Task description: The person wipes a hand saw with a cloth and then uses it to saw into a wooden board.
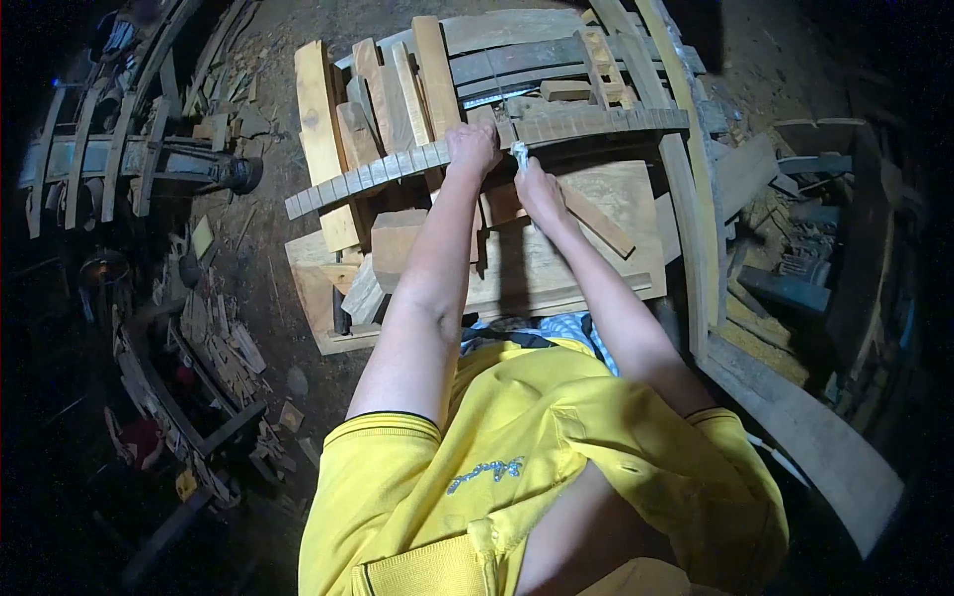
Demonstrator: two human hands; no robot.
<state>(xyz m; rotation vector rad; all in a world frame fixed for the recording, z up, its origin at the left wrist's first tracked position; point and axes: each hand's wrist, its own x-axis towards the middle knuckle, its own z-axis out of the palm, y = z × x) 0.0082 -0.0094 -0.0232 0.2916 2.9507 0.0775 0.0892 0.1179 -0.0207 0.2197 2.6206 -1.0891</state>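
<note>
The curved wooden strip (378, 171) runs crosswise at the hands, extending well past both to left and right. The left hand (473, 147) rests on the strip near its mid-length, fingers curled over it; whether they clamp it cannot be determined. The right hand (541, 189), just beside it and nearer the body, is closed around a pale-tipped tool (520, 152), tip next to the strip. The strip is long, narrow and bowed, light grey-brown, with closely spaced crosswise lines. Upright planks (434, 74) stand beyond the left hand; a wooden block (392, 243) sits nearer the body, to its left.
</note>
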